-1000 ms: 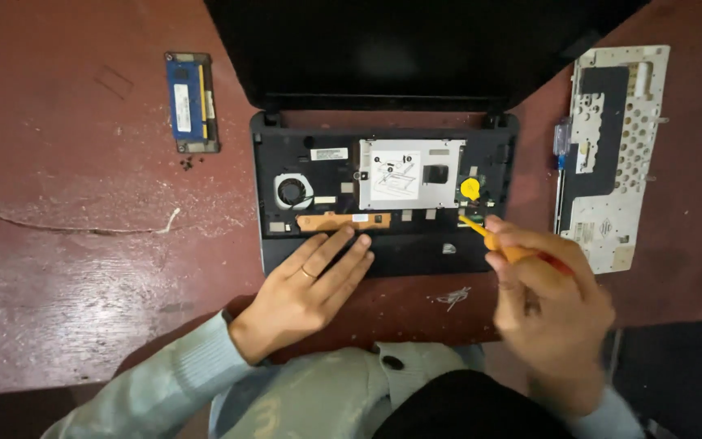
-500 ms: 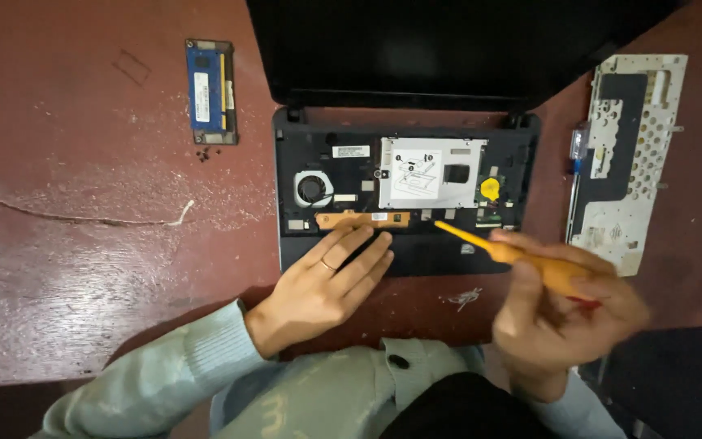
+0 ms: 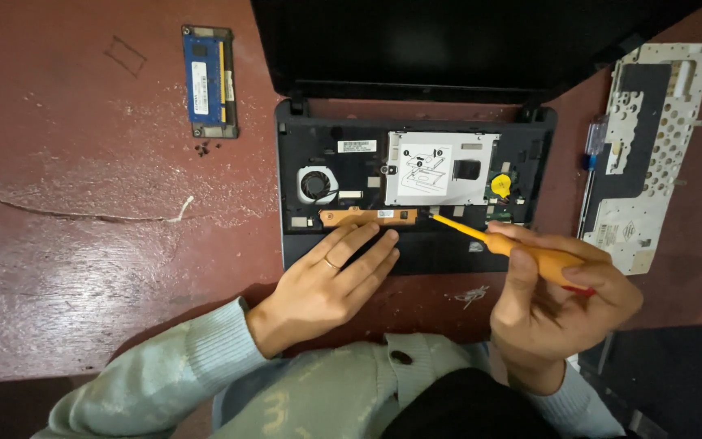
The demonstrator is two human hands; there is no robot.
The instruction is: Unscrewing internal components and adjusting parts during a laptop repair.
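Swinging leftward from where it had pointed a second earlier, beside the yellow coin cell (image 3: 500, 184), the screwdriver (image 3: 504, 245) had brought its tip down to the lower-left corner of the silver drive cover (image 3: 440, 169), just past the right end of the copper strip (image 3: 367, 216). That shift suggested work had passed from the right side of the chassis to a fastener at the drive's edge, though the screw itself was too small to make out.

The right hand (image 3: 558, 313) had its fingers curled shut around the orange handle, thumb lying along the top. The left hand (image 3: 331, 284) lay flat with fingers spread and empty, much as before, its fingertips touching the black palm rest just below the copper strip; one ring showed on it.

Outward from the hands sat one opened laptop (image 3: 412, 191), keyboard removed, its dark lid tilted back. Inside it could be counted one round fan (image 3: 315, 184), one drive cover, one coin cell and one copper strip. To the right, bottom side up on the red table (image 3: 83, 244), lay one detached keyboard (image 3: 652, 154), with a second, blue-handled screwdriver (image 3: 591, 154) just beside it. Well apart at upper left lay one blue memory module (image 3: 210, 81), with a small cluster of dark screws (image 3: 203, 149) near its lower end, too tiny to count exactly.
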